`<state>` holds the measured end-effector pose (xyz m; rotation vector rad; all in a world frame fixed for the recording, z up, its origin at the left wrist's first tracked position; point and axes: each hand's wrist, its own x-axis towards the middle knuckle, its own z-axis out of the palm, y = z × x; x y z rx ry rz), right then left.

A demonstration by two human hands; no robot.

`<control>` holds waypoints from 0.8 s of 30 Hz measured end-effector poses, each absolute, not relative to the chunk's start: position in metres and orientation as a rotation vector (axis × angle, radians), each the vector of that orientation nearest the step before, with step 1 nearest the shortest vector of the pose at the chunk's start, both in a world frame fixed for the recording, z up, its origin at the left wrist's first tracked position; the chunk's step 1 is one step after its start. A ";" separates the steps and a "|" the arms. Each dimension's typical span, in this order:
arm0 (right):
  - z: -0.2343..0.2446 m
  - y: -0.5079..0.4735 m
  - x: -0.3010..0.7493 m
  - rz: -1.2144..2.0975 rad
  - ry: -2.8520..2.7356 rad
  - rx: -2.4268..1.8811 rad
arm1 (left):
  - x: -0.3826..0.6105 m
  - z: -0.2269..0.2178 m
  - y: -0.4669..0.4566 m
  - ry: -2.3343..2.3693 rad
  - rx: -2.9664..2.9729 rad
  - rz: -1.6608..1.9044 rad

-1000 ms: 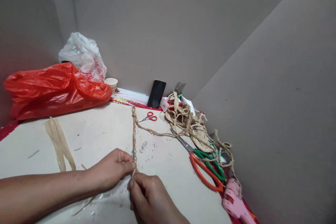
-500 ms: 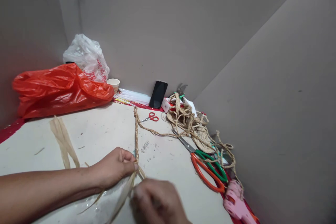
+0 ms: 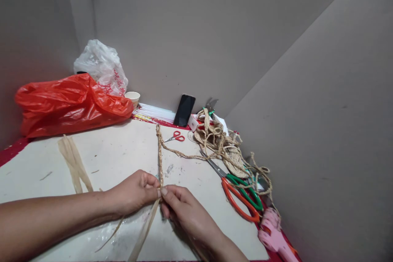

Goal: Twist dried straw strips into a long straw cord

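Observation:
A tan braided cord (image 3: 160, 157) runs up the white board, its near end at my fingers. My left hand (image 3: 136, 193) pinches that end between thumb and forefinger. Meeting it from the right, my right hand (image 3: 181, 206) is closed at the same spot, thumb and fingertips together on the cord's strands. A loose flat strip of fibre (image 3: 144, 231) trails from the braid toward the near edge. Thinner strands hang below my left wrist. Exactly which strand my right fingers grip is hidden.
Small red-handled scissors (image 3: 175, 136) lie beside the braid's far end. To the right are large scissors (image 3: 241, 192), a heap of braided rope (image 3: 221, 141) and a pink glue gun (image 3: 274, 233). Flat fibre strips (image 3: 73, 161), a red bag (image 3: 70, 106), a paper cup (image 3: 133, 97) and a phone (image 3: 184, 109) also lie around.
My right hand has moved up and left from below, coming to the braid's near end beside my left hand. My left hand keeps its pinch almost in place.

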<state>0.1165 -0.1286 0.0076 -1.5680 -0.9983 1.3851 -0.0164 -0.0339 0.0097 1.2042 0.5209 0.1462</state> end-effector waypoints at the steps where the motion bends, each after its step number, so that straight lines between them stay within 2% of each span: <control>1: 0.008 -0.128 0.118 1.360 -1.065 -1.587 | -0.017 0.008 -0.032 0.548 1.226 0.140; 6: 0.008 -0.121 0.124 1.425 -1.147 -1.526 | -0.018 0.002 -0.025 0.476 1.332 0.048; 11: 0.006 -0.121 0.121 1.584 -0.831 -1.429 | -0.024 0.011 -0.020 0.474 1.704 0.037; 19: 0.007 -0.126 0.102 1.434 -0.656 -1.481 | -0.032 0.039 -0.031 0.541 2.329 0.052; 24: 0.002 -0.128 0.096 1.439 -0.602 -1.450 | -0.035 0.032 -0.044 0.614 2.638 -0.110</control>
